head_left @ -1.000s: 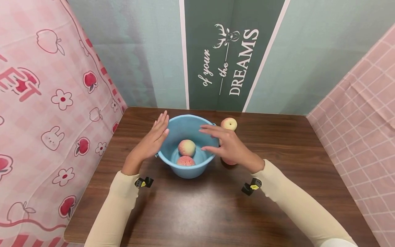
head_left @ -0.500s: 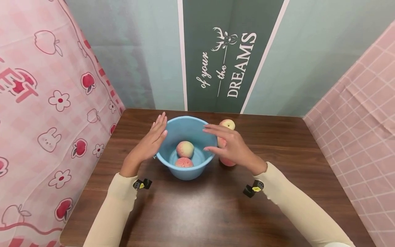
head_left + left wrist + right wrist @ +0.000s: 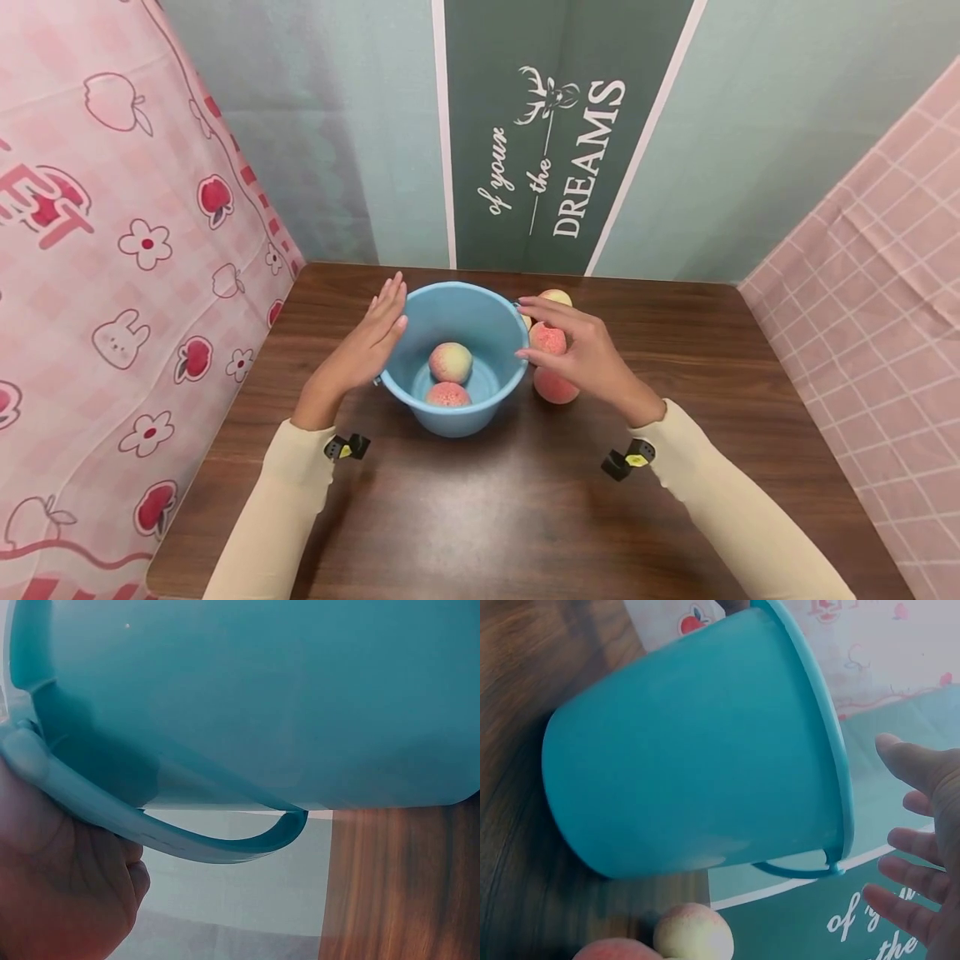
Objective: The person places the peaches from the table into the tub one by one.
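The blue bucket (image 3: 453, 422) stands upright on the desk (image 3: 675, 375), a little left of the frame's middle, between the two grips. The left grip (image 3: 362, 350) has straight fingers laid flat along the bucket's left rim, curled round nothing; whether it presses the rim is hard to tell. In the left wrist view the bucket's handle (image 3: 217, 852) hangs across part of that hand, at lower left. The right grip (image 3: 585, 348) is spread, thumb and fingers apart and holding nothing, just beyond the right rim; the right wrist view shows a gap between its fingertips and the bucket. A pale peach (image 3: 451, 362) and a pink peach (image 3: 448, 395) lie inside the bucket, well apart from both grips. More peaches (image 3: 557, 386) sit on the desk just right of the bucket, partly hidden by the right grip.
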